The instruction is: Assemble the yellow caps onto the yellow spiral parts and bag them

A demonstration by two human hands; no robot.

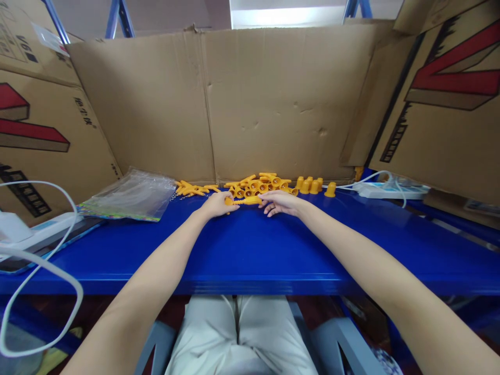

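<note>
Both my hands rest on a blue table [250, 245], close to a heap of small yellow plastic parts [255, 185]. My left hand [219, 204] is closed in a pinch on one end of a long yellow plastic piece [250, 200] that lies flat on the table. My right hand [281, 202] touches the other end of that piece, fingers curled down onto it. A row of upright yellow caps [312, 185] stands to the right of the heap, and several flat yellow pieces [191, 188] lie to its left.
A clear plastic bag [130, 195] lies at the left. A white power strip [386, 190] with a cable sits at the right. White cables and a device [23, 234] lie at the far left. Cardboard walls [250, 99] close off the back and both sides.
</note>
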